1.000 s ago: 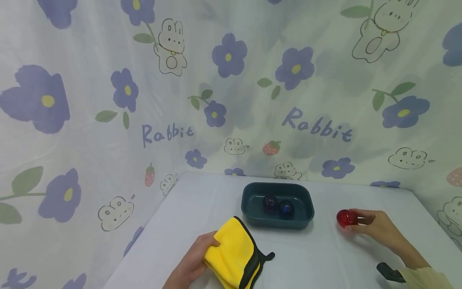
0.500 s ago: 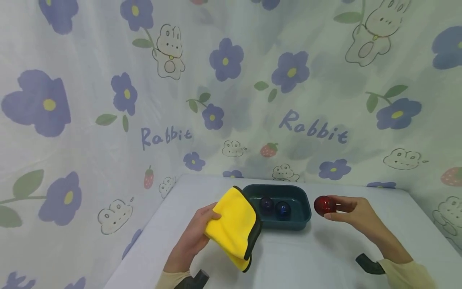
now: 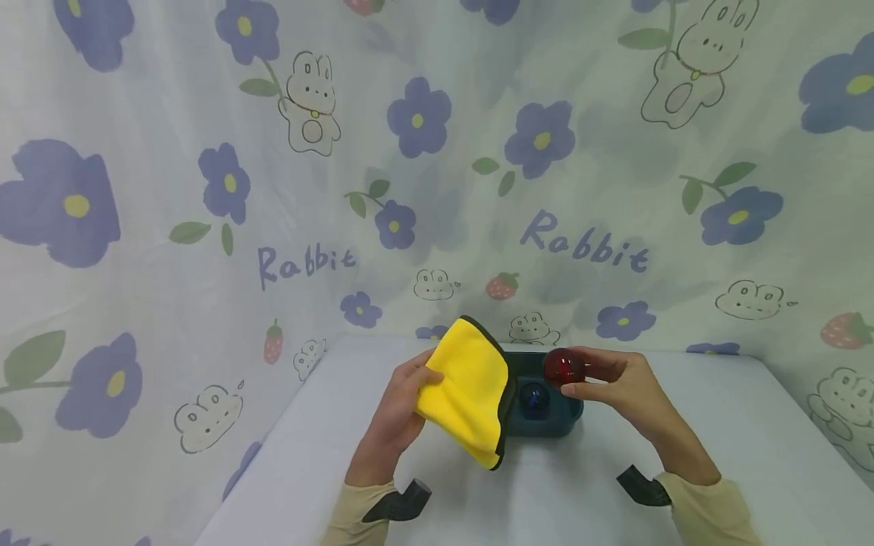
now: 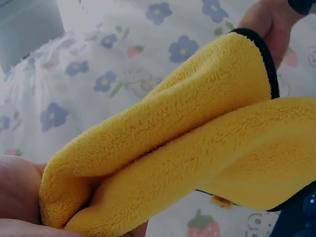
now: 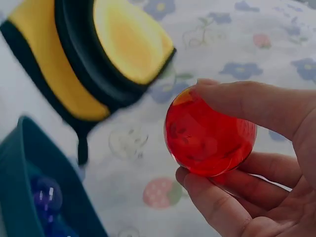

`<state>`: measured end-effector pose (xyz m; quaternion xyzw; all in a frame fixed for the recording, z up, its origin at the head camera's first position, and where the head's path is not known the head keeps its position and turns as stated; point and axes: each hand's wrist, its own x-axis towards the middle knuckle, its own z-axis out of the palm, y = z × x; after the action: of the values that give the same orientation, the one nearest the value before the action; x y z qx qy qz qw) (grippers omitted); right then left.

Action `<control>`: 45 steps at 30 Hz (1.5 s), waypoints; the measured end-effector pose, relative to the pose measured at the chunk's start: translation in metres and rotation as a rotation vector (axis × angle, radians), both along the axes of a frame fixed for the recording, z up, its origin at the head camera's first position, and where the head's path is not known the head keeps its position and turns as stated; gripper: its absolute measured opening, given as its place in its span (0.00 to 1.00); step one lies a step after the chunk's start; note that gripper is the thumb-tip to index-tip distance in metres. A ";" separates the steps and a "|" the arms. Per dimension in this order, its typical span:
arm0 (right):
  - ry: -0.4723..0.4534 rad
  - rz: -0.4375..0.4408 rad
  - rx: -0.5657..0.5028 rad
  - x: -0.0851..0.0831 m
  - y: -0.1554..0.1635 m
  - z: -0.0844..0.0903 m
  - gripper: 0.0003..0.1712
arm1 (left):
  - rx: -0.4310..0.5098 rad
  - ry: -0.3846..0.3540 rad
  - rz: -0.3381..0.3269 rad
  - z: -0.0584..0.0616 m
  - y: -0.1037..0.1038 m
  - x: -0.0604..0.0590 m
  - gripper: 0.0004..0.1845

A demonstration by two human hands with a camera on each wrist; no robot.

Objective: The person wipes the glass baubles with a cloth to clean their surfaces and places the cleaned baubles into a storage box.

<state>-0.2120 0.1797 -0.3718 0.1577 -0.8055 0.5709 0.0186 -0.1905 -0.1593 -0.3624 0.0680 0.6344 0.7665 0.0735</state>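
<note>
Folded and fuzzy, a yellow cloth (image 3: 467,387) with a black edge is pinched by my left hand (image 3: 403,406). In the left wrist view the folded side of the cloth (image 4: 163,133) fills the middle. My right hand (image 3: 628,383) grips a clear red ball (image 3: 564,368) between thumb and fingers, as the right wrist view of the ball (image 5: 210,133) shows. Behind both is a dark teal tray (image 3: 546,428), partly covered by the cloth. In the tray lies a blue ball (image 3: 534,399); a purple ball (image 5: 47,194) beside it shows in the right wrist view.
A white table (image 3: 307,455) spreads under the hands and tray. A curtain (image 3: 410,189) with flowers and rabbits hangs behind and at the sides. Black brackets (image 3: 645,485) stick out from the wrists by the beige sleeves.
My right hand has lifted the red ball off the table and carried it left, in front of the tray. My left hand has raised the cloth up and to the right, over the tray's left part.
</note>
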 end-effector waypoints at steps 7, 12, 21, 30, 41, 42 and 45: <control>0.043 0.040 -0.095 0.000 -0.026 0.003 0.34 | 0.030 0.013 0.038 0.004 0.024 -0.008 0.29; 0.042 0.048 -0.111 0.002 -0.040 0.001 0.34 | 0.020 0.034 0.046 0.002 0.036 -0.007 0.29; 0.074 0.022 -0.076 0.007 -0.054 -0.001 0.34 | -0.169 0.217 0.029 0.001 0.051 0.002 0.26; 0.088 0.063 -0.058 0.009 -0.061 -0.005 0.29 | -0.531 0.518 -0.001 -0.001 0.060 0.011 0.31; 0.108 0.117 -0.048 0.012 -0.062 -0.006 0.29 | -0.667 0.696 -0.029 0.001 0.054 0.006 0.31; 0.110 0.120 -0.050 0.012 -0.062 -0.007 0.30 | -0.665 0.678 -0.033 0.001 0.053 0.005 0.31; 0.120 0.123 -0.062 0.012 -0.062 -0.007 0.33 | -0.657 0.625 -0.038 0.000 0.052 0.003 0.29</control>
<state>-0.1996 0.1177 -0.3793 0.2404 -0.7738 0.5849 0.0366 -0.1878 -0.1073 -0.3624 0.2810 0.8343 0.4658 -0.0898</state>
